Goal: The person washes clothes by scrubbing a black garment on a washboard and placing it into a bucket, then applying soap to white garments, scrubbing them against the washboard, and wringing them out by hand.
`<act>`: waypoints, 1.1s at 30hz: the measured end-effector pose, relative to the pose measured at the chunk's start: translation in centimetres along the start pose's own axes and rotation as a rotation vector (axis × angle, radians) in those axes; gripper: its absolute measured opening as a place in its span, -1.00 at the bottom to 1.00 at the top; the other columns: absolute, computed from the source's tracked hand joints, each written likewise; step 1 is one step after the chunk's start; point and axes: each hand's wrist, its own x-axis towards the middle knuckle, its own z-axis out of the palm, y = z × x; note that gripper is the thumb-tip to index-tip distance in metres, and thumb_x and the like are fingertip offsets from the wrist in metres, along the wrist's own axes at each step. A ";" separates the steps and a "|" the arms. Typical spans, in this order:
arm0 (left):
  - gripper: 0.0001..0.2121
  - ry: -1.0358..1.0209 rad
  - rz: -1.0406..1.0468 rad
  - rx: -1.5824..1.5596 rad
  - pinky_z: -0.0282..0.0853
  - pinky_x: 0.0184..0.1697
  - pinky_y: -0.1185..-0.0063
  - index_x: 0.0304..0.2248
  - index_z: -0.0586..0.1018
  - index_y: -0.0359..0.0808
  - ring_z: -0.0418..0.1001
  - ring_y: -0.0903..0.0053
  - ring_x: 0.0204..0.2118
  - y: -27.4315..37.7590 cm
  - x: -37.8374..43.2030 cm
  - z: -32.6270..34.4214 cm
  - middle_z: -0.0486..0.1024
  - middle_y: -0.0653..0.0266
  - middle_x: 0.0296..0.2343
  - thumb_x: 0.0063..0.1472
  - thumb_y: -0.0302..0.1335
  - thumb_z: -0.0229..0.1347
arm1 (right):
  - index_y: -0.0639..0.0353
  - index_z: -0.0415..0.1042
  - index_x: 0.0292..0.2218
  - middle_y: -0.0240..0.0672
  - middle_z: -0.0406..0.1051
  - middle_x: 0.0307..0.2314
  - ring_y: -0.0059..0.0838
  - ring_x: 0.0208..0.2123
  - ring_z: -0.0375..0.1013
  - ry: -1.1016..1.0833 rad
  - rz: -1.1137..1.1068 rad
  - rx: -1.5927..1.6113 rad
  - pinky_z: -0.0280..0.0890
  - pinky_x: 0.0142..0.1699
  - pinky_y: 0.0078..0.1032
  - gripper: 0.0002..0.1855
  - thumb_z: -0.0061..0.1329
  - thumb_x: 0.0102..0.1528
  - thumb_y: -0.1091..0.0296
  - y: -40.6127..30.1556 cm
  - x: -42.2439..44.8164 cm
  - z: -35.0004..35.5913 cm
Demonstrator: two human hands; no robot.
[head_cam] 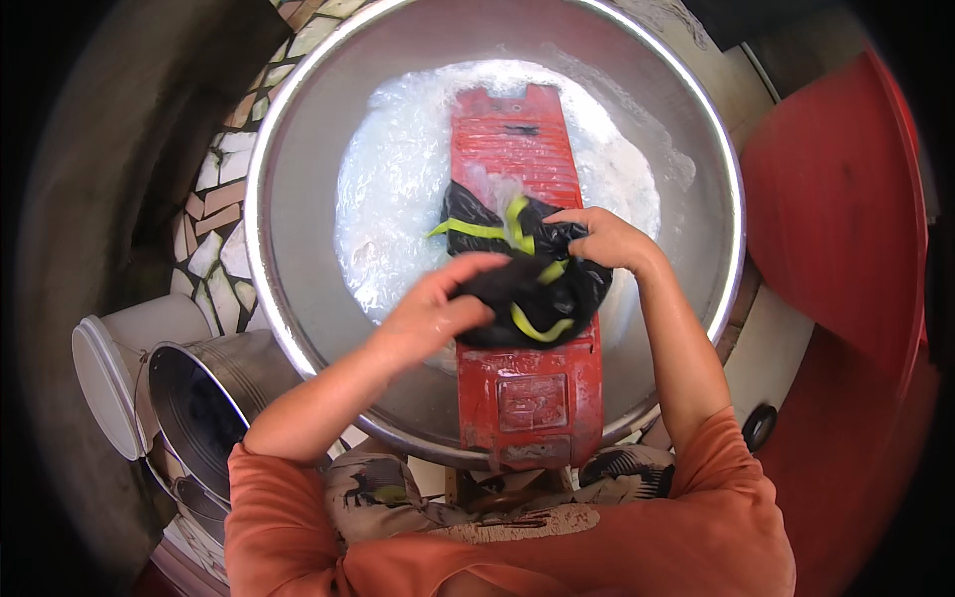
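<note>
A wet black garment with yellow-green trim [485,227] lies bunched across the middle of a red plastic washboard [515,149]. The washboard leans inside a large round metal basin [306,172], its lower end over the near rim, its upper part in sudsy water [395,186]. My left hand [448,298] is at the garment's left side, slightly blurred, thumb and fingers apart around an edge of the cloth; whether it grips is unclear. With thumb and fingers my right hand [600,237] pinches the garment's upper right part.
At the lower left, a white plastic bucket [160,324] and a metal pot [257,366] lie tipped beside the basin. A big red plastic tub [828,201] stands on edge at the right. Stone-patterned floor [220,254] shows at the left.
</note>
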 end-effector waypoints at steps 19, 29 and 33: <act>-0.71 0.636 0.281 0.944 0.34 -0.18 0.34 -0.30 0.51 -0.48 0.44 0.04 -0.25 -4.9 7.7 -2.3 0.49 -0.14 -0.35 0.13 -0.35 0.07 | 0.11 0.41 -0.15 -0.21 0.32 -0.08 -0.11 -0.04 0.28 0.604 -0.244 -0.473 0.15 0.07 -0.24 -0.41 0.16 -0.19 -0.03 1.5 0.4 5.3; -0.48 0.122 0.877 1.369 0.19 -0.14 0.26 -0.17 0.45 -0.25 0.33 0.20 -0.23 -8.2 -0.2 1.8 0.36 0.06 -0.26 -0.02 -0.03 0.12 | 0.07 0.38 -0.20 -0.24 0.25 -0.04 -0.11 0.03 0.16 0.562 -0.509 -0.590 -0.17 0.11 0.13 -0.39 0.11 -0.18 -0.16 2.0 -8.9 11.3; -0.64 0.108 0.882 1.412 0.24 -0.36 0.32 -0.42 0.44 -0.23 0.36 0.22 -0.43 -8.9 3.6 1.2 0.37 0.15 -0.49 0.00 -0.08 0.13 | 0.05 0.35 -0.39 -0.32 0.33 -0.33 -0.23 -0.22 0.29 0.680 -0.631 -0.691 0.04 -0.03 -0.02 -0.57 0.08 -0.20 -0.06 3.9 -5.3 10.0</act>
